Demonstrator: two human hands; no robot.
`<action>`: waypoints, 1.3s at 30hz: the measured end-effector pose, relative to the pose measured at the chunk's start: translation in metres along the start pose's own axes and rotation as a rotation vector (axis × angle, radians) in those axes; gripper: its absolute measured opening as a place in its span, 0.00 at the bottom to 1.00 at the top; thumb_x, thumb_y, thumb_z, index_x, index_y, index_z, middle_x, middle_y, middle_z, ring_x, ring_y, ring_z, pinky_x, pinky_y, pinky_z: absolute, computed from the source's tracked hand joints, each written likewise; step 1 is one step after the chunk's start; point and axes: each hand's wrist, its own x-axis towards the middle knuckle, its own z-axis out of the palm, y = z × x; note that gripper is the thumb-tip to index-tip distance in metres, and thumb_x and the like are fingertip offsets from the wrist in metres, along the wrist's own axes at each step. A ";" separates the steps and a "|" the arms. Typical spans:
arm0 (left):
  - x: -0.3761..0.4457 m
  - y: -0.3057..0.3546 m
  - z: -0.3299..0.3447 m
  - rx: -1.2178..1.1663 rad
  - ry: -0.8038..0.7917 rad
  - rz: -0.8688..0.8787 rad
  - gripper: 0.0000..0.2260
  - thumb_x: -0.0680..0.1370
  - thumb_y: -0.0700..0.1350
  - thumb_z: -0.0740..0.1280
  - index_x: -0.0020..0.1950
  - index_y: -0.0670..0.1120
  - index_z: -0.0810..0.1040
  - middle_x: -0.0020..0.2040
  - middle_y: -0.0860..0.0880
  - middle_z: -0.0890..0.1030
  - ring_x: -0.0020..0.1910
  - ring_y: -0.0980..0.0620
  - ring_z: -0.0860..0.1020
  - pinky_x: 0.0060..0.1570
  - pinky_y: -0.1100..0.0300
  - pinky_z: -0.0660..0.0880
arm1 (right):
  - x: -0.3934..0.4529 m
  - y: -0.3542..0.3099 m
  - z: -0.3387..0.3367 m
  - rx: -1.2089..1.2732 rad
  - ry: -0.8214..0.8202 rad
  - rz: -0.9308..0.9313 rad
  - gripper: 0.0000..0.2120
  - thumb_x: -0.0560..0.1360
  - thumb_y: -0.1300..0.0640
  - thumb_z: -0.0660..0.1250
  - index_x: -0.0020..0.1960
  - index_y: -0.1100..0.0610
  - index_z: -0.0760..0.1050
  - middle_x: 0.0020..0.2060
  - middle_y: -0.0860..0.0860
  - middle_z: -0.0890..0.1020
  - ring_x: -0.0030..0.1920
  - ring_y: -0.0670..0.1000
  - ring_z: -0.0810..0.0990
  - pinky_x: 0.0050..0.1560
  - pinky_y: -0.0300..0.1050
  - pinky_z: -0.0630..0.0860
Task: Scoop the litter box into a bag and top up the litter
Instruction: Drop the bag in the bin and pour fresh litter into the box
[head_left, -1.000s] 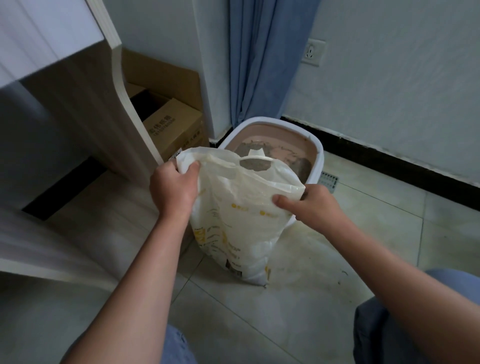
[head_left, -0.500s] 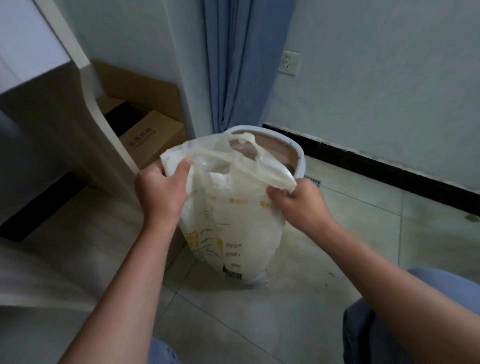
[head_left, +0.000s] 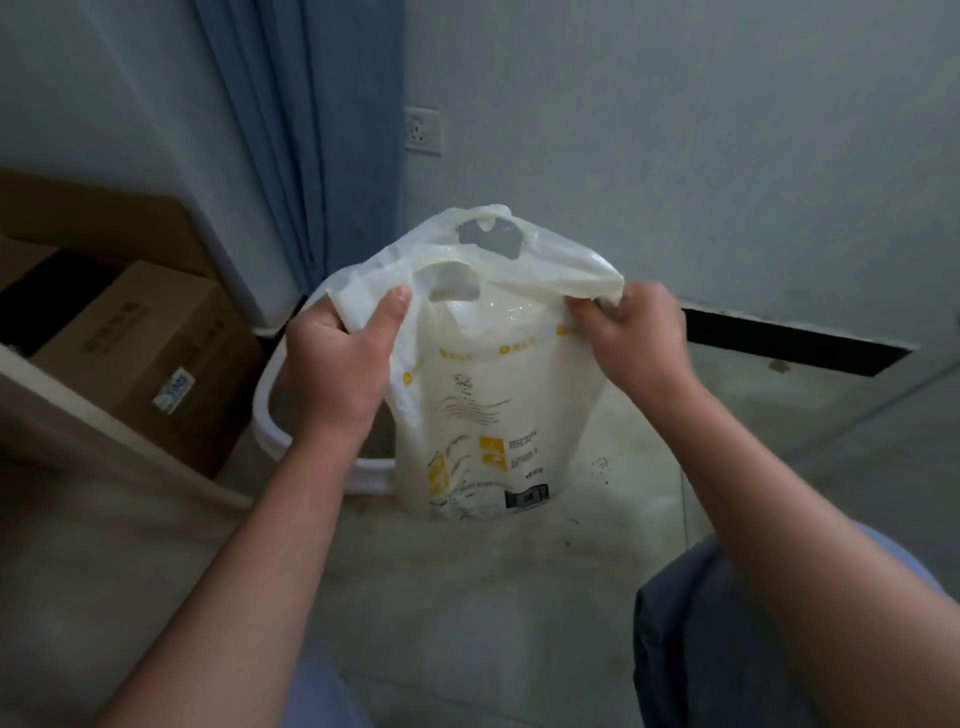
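A white plastic litter bag (head_left: 483, 405) with yellow print and cut-out handles hangs just above the tiled floor in the middle of the view. My left hand (head_left: 337, 364) grips its top left edge, thumb over the plastic. My right hand (head_left: 634, 338) pinches the top right edge, so the mouth is stretched between both hands. Behind the bag lies the white litter box (head_left: 267, 415); only its left rim shows, and its inside is hidden by the bag and my left hand.
A cardboard box (head_left: 140, 343) sits under a wooden desk edge (head_left: 104, 421) at the left. A blue curtain (head_left: 311, 130) hangs behind, next to a wall socket (head_left: 423, 130). Dark litter crumbs (head_left: 600, 465) lie on the floor right of the bag. My knee (head_left: 727, 623) is at lower right.
Both hands have lifted the bag higher and pulled its mouth wider apart. The bag now covers nearly all of the litter box, and the view has shifted right.
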 end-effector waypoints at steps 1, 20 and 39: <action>-0.001 0.002 0.011 0.008 -0.035 -0.006 0.04 0.73 0.48 0.75 0.42 0.50 0.82 0.37 0.56 0.84 0.37 0.60 0.83 0.33 0.64 0.79 | 0.004 0.008 -0.007 -0.020 0.014 0.015 0.24 0.75 0.48 0.68 0.27 0.59 0.64 0.20 0.50 0.64 0.25 0.50 0.63 0.28 0.45 0.60; 0.028 -0.019 0.167 0.297 -0.367 0.088 0.05 0.74 0.45 0.74 0.41 0.45 0.85 0.36 0.50 0.85 0.31 0.61 0.78 0.35 0.57 0.76 | 0.079 0.132 -0.033 0.204 0.319 0.334 0.14 0.76 0.49 0.67 0.41 0.60 0.80 0.35 0.54 0.81 0.39 0.57 0.80 0.38 0.44 0.68; 0.032 -0.053 0.182 0.770 -0.477 0.818 0.26 0.75 0.43 0.69 0.72 0.42 0.69 0.71 0.41 0.69 0.70 0.42 0.66 0.71 0.44 0.63 | 0.094 0.134 0.020 0.231 0.107 0.422 0.14 0.77 0.52 0.67 0.34 0.54 0.76 0.28 0.50 0.76 0.30 0.49 0.73 0.30 0.40 0.65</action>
